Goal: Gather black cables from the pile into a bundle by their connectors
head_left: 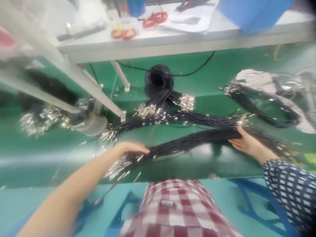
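A long bundle of black cables [187, 141] with shiny metal ends lies across the front of the green table. My left hand [134, 148] is wrapped over it near its left end, close to the metal tips. Further right, my right hand [240, 140] grips the same bundle from the near side, its thumb on top and its fingers at the near edge. Just behind runs a second black cable bundle [197, 117], roughly parallel. A coiled black bundle [159, 79] with metal ends sits behind that one.
Above the green table [202, 87] is a white shelf [153, 47] holding red-handled tools [155, 19] and a blue bin [254, 13]. White metal legs [91, 89] slant down at left, near a metallic cylinder [90, 123]. Another cable loop [266, 102] lies by a cloth [256, 80].
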Demonstrator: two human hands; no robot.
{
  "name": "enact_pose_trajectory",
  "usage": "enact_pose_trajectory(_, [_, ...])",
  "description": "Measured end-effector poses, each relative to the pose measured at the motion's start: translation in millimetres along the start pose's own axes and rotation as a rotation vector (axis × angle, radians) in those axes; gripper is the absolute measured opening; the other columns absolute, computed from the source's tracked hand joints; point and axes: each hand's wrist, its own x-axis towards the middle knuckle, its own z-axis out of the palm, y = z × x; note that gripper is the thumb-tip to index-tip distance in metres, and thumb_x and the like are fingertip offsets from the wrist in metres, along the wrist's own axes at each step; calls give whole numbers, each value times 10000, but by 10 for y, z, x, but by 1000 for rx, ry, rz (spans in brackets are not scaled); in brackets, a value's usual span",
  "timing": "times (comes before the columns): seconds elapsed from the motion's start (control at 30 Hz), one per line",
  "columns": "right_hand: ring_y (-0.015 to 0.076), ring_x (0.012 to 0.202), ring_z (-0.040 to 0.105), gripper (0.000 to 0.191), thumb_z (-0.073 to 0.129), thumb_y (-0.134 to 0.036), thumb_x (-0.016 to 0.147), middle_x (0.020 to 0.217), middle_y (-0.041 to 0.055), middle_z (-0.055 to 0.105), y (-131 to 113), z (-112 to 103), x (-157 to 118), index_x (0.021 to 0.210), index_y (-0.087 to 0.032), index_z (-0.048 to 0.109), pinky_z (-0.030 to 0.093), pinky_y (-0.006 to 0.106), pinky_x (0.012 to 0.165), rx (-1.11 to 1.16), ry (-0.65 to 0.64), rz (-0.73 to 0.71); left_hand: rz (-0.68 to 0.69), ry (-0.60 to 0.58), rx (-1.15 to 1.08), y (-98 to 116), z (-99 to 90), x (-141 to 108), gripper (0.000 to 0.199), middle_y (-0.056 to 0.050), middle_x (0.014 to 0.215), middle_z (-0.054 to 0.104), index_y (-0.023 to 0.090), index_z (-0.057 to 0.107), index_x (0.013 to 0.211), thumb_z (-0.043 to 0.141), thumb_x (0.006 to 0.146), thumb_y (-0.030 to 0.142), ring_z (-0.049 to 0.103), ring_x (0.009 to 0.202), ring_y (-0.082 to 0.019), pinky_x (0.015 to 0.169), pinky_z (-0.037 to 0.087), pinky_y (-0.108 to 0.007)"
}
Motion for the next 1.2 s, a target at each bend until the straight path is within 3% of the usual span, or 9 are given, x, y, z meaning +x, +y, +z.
enact_pose_trajectory(0.17, [295,667,650,404,678,-537,755,639,143,674,243,178,-1,634,-152,649,493,468,761,-485,-240,-42,-86,500,113,-322,139,-278,313,-105,916,694,197,664,928,445,877,415,601,983,-276,871,432,-368])
enact_pose_trajectory(0.3, [305,938,599,365,705,-551,677,887,86,678,602,614,-222,832,-222,684,430,460,932,-646,-347,-664,-114,620,200,-428,950,-587,236,-84,855,668,189,640,858,476,867,358,626,830,-235,765,465,-337])
enact_pose_trajectory(0.4, [350,1171,499,524,546,-585,801,1198,165,584,771,748,-200,1143,-198,636,367,538,1005,-747,-181,-1148,-128,630,247,-409,1527,-594,202,-83,911,678,195,653,972,532,830,274,642,812,-230,731,494,-328])
enact_pose_trajectory(0.5, [417,1300,408,615,472,-575,858,1385,219,471,811,510,120,1323,-179,544,280,657,1032,-740,192,-1117,-139,718,285,-367,1766,-478,424,-176,1202,607,154,569,1271,488,866,250,600,1091,-301,904,481,-412])
enact_pose_trajectory(0.6, [498,1371,302,690,500,-585,844,1486,249,370,876,69,540,1424,-212,475,217,722,1024,-658,532,-953,-165,824,369,-350,1748,-319,626,-237,1475,395,137,414,1453,495,832,159,380,1368,-390,1068,358,-527])
enact_pose_trajectory(0.7, [546,1383,246,747,538,-605,808,1511,247,341,988,-290,848,1466,-269,419,188,762,994,-629,620,-826,-215,847,487,-377,1610,-130,736,-238,1572,259,151,354,1501,449,781,28,238,1446,-425,1103,279,-607])
enact_pose_trajectory(0.93, [443,1237,490,534,680,-492,731,1277,276,551,342,-605,1362,1133,-144,632,324,625,1022,-989,82,-1001,-208,695,594,-293,861,274,749,-193,1603,228,176,328,1515,349,800,-46,244,1460,-371,1125,261,-593])
enact_pose_trajectory(1.07, [358,1013,594,326,731,-458,724,995,207,643,-257,-621,1515,901,-188,686,408,563,912,-1060,1,-903,-176,642,609,-266,542,201,769,-186,1536,368,194,336,1497,469,767,-6,446,1342,-356,1032,421,-508])
enact_pose_trajectory(1.2, [335,899,593,235,736,-420,707,939,173,649,-345,-593,1279,783,-207,672,371,607,924,-954,50,-884,-173,644,588,-407,619,-160,591,-204,1347,534,142,445,1387,461,803,61,598,1147,-321,941,487,-446])
